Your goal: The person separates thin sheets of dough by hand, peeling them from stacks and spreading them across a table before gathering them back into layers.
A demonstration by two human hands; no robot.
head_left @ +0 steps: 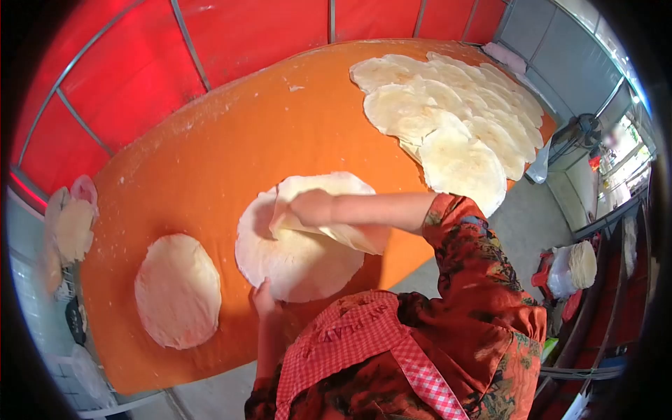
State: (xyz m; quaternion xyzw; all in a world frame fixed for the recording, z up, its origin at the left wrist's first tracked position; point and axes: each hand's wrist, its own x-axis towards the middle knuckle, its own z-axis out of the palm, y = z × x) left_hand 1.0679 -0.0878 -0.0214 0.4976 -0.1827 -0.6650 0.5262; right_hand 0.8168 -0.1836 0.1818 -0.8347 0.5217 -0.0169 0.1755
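On the orange cloth (210,168), a thin round flatbread (308,269) lies before me, with another sheet (329,183) partly over its upper right side. My right hand (309,210) is closed on the left edge of this upper sheet, which is folded and raised there. At the lower left edge of the flatbread underneath, my left hand (264,297) touches the rim, its fingers close together; part of the grip is hidden. A separate oval flatbread (178,292) lies flat on the left.
Many overlapping flatbreads (465,164) cover the table's far right. More flatbread (74,229) hangs or rests beyond the left edge. Red panels (259,35) stand behind the table. At the right are a wrapped stack (574,269) and a fan (588,128).
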